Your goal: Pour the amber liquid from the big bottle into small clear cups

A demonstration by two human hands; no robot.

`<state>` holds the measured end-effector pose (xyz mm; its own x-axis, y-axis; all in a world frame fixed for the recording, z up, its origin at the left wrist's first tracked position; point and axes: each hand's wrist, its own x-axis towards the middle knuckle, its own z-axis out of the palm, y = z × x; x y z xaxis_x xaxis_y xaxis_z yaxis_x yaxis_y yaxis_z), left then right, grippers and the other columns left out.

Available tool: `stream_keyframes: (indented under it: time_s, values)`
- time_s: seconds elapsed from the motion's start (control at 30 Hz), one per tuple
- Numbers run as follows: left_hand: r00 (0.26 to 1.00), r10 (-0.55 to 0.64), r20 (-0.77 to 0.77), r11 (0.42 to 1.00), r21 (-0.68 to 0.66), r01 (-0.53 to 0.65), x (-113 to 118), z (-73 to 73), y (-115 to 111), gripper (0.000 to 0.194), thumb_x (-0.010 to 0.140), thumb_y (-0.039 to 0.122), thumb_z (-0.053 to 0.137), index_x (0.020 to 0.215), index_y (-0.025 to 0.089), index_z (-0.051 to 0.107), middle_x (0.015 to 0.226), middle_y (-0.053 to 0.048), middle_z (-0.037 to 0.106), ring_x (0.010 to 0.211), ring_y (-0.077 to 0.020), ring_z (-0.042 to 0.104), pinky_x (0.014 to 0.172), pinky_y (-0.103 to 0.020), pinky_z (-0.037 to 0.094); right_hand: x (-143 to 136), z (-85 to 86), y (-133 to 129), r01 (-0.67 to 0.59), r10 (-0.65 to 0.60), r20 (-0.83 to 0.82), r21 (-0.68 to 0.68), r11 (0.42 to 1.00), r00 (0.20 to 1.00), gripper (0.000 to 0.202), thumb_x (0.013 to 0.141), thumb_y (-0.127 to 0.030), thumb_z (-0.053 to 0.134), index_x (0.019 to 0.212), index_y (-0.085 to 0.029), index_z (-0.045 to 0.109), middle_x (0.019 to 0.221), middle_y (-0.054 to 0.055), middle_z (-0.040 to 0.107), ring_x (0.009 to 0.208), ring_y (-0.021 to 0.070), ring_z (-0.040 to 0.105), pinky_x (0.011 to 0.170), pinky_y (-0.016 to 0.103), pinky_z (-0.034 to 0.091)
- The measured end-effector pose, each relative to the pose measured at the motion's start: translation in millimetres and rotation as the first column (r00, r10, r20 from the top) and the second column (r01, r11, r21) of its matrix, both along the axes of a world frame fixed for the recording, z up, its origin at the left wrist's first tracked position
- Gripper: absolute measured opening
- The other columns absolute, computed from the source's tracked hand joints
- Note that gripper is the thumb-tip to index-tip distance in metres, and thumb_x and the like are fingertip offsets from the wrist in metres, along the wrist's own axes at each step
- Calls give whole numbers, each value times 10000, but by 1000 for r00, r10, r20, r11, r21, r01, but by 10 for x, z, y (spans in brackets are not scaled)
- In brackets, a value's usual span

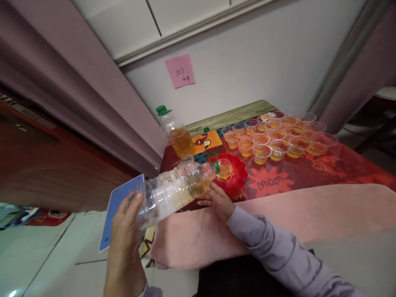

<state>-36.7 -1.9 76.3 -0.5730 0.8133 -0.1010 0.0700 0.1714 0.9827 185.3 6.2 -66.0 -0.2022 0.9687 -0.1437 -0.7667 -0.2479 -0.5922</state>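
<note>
My left hand (125,225) grips the base end of a large clear plastic bottle (168,196), which lies tilted nearly on its side with a little yellow liquid near the neck. My right hand (218,200) holds it from below near the shoulder, thumb and fingertips against the plastic. A green ring handle (214,162) sits at the bottle's mouth, which is over a clear cup (225,168) with some yellow liquid. That cup stands in a red scalloped dish (239,175). Whether liquid is running out cannot be made out.
Several clear cups (262,153) with yellow liquid stand in rows at the right. A second bottle (179,140), green-capped and partly full, stands upright at the back left. A loose green cap (206,129) lies near the wall. Pink cloth (278,214) covers the front edge.
</note>
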Motion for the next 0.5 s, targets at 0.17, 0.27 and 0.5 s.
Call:
stream_keyframes:
  time_s: [0.17,0.27,0.5]
  values:
    - [989,-48,141,998,34,43,-4,-96,20,582,572,505,953,1029,216,739,972,-42,716,806,-228,686,606,-314,565,40,38,6,15,-15,13,-13,1000,1000,622,754,-532,949,1293,-316,725,1238,47,811,927,195,790,771,311,641]
    - [959,-72,273,997,60,58,-31,-248,39,523,616,484,924,1028,215,744,965,-30,746,830,-230,715,750,-374,619,73,69,1,29,-29,-26,7,1000,999,664,755,-500,945,1357,-346,713,1374,47,767,998,203,784,827,336,646]
    - [865,-62,498,988,150,-16,-10,-778,62,377,742,498,824,1018,243,800,1087,-82,820,1222,-344,715,1048,-484,576,117,93,21,21,-14,-108,69,997,994,642,769,-527,929,1346,-332,726,1419,65,742,1086,213,765,897,354,644]
